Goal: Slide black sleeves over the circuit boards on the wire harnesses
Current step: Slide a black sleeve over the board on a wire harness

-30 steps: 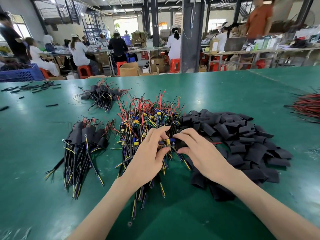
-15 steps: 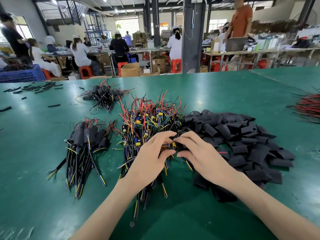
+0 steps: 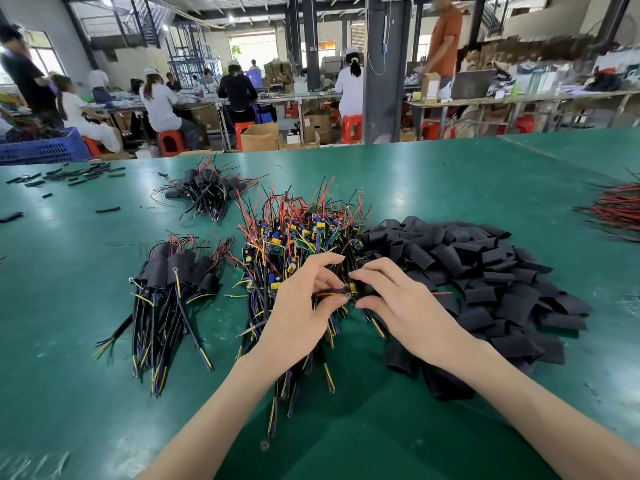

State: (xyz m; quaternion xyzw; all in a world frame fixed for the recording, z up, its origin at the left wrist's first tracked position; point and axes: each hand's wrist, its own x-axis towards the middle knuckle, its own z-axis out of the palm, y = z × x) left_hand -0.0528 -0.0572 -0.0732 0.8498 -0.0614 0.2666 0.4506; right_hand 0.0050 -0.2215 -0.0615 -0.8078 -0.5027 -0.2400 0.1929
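A heap of bare wire harnesses with small circuit boards lies in the middle of the green table. Right of it sits a big pile of loose black sleeves. My left hand pinches the wires of one harness over the heap's near edge. My right hand meets it fingertip to fingertip and holds a black sleeve at the harness's board end. The board itself is mostly hidden by my fingers.
A bundle of sleeved harnesses lies at the left, another further back. Loose black tube pieces are scattered at far left, red-black wires at the right edge. People work at benches beyond the table.
Both hands have drawn slightly nearer to me and closer together; the fingertips now meet on one harness and sleeve. The person in orange at the back moved left.
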